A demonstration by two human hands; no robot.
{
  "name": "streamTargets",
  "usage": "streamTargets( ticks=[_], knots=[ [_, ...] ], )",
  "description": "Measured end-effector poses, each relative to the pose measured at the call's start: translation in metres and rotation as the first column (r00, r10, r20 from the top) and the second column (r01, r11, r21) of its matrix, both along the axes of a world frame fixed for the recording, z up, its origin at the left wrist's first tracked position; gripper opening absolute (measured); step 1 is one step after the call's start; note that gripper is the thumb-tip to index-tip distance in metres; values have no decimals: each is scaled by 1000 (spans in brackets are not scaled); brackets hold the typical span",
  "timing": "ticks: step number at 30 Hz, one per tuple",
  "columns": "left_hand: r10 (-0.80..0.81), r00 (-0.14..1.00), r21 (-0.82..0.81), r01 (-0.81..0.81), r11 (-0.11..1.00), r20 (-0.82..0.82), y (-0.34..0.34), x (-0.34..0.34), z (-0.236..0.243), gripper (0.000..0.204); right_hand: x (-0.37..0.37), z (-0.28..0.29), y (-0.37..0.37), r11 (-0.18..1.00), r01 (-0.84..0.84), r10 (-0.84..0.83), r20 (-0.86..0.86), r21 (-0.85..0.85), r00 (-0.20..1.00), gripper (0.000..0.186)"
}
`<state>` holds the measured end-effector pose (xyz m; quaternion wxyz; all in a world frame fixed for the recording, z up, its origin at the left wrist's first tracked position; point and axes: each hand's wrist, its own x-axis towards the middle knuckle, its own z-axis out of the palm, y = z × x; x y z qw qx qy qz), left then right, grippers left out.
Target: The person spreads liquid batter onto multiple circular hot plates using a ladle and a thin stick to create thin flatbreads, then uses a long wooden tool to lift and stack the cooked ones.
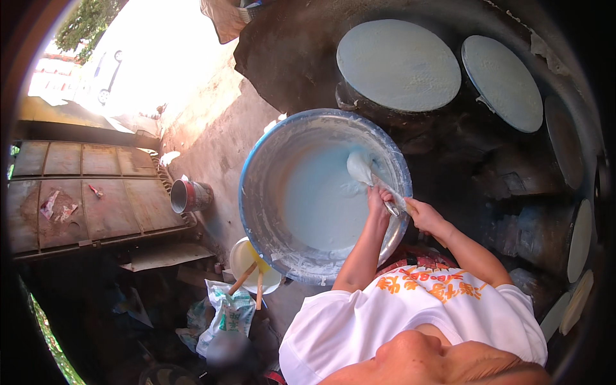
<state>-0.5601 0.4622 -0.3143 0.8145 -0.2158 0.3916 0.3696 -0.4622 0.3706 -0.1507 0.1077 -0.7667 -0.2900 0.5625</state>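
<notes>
A big blue-rimmed tub (277, 247) stands in front of me, with thick white liquid (314, 199) in its bottom and smears up its wall. Above the liquid, by the tub's right side, is a wooden-handled tool whose rounded end (359, 168) is coated white; its exact kind is hidden by the coating. My left hand (378, 197) is closed around the coated part, below the rounded end. My right hand (423, 215) grips the tool by the tub's right rim, with a bit of wooden handle showing past it. Both hands are close together.
Large round white-coated discs (399, 64) stand at the far right, others along the right edge. Left of the tub are a white bucket (269, 282) with wooden handles, a printed plastic bag (226, 314), a small pail (190, 196) and a tiled platform (106, 212).
</notes>
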Motion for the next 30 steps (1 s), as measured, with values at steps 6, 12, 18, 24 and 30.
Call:
streamTargets(
  ticks=[6, 12, 18, 24, 30],
  knots=[
    [10, 663, 54, -75, 996, 749, -3, -9, 125, 39, 28, -3, -46, 875, 163, -57, -237, 456, 970, 45],
    [-247, 745, 569, -208, 796, 619, -5, -35, 299, 21, 45, 106, -23, 844, 483, 4, -901, 235, 433, 44],
    [-516, 542, 739, -362, 568, 663, 22, -45, 445, 37, 28, 212, 10, 603, 514, 426, -791, 610, 439, 46],
    [-309, 661, 525, -152, 837, 684, 17, -102, 350, 35, -4, 106, -17, 807, 425, 169, -850, 410, 499, 42],
    [-419, 705, 500, 106, 860, 572, -5, -97, 306, 23, 10, 113, -80, 745, 612, -39, -898, 266, 439, 41]
  ],
)
